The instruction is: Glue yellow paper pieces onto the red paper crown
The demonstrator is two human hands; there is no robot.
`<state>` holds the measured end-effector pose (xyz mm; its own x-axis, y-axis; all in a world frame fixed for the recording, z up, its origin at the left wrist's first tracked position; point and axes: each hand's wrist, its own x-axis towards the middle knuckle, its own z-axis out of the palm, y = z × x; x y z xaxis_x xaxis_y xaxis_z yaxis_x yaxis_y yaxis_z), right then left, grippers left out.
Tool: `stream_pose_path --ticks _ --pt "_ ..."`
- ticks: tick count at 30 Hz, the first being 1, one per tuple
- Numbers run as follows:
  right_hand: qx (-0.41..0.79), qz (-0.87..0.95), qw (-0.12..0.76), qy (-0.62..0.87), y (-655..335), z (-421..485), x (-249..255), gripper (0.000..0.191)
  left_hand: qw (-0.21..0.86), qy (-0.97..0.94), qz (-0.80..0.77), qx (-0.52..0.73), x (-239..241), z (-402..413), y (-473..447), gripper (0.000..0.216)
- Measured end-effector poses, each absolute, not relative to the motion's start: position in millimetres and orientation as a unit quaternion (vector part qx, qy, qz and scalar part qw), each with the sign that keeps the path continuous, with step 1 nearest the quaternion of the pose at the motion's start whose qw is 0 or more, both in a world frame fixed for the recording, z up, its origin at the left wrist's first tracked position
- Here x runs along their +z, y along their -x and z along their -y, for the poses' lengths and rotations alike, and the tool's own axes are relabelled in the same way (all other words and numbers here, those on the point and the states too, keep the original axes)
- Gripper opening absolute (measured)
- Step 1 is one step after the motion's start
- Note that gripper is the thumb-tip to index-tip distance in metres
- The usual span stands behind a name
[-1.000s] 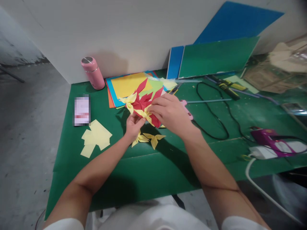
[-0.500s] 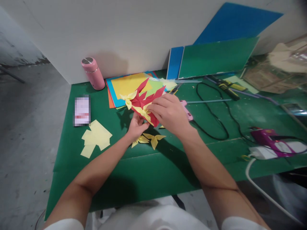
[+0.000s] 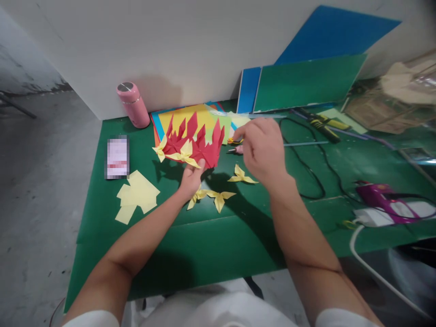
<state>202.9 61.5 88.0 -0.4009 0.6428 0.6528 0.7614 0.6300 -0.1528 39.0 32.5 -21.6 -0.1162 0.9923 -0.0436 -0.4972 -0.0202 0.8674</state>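
1. Over the green mat (image 3: 211,240), my left hand (image 3: 190,179) is pinching the red-and-yellow paper fan (image 3: 192,143) by its lower edge, fingers closed.
2. My right hand (image 3: 262,147) is hovering just right, half curled; whether gripping anything, I cannot tell.
3. Pinching lightly is likely sparing the points.
4. A pink flask (image 3: 133,105) is standing far left by the white wall (image 3: 170,45).

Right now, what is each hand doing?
Left hand: holding the red and yellow folded paper piece.
Right hand: curled, blurred; cannot be told.

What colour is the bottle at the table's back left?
The bottle is pink with a silvery lid; head view.
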Motion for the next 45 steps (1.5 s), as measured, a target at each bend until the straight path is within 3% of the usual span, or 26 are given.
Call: stream_pose_path --ticks 12,16,30,36,40,45 --pt "-0.011 0.785 0.387 0.484 -219 -76 57 0.016 0.569 -0.261 -0.365 0.69 -12 -34 -32 0.071" --pt "0.018 0.747 0.372 0.551 -243 -72 30 0.02 0.564 -0.278 -0.369 0.685 -11 -30 -35 0.076" --pt "0.049 0.674 0.182 0.715 -297 -75 -15 0.054 0.541 -0.28 -0.407 0.68 -20 -37 -36 0.039" --pt "0.062 0.641 0.124 0.755 -284 -76 -8 0.044 0.516 -0.331 -0.414 0.673 -21 -34 -35 0.025" --pt "0.079 0.604 0.169 0.775 -283 -73 1 0.039 0.518 -0.342 -0.389 0.681 -24 -34 -33 0.021" --pt "0.041 0.6 0.334 0.726 -273 -64 13 0.049 0.504 -0.358 -0.396 0.679 -24 -35 -33 0.026"
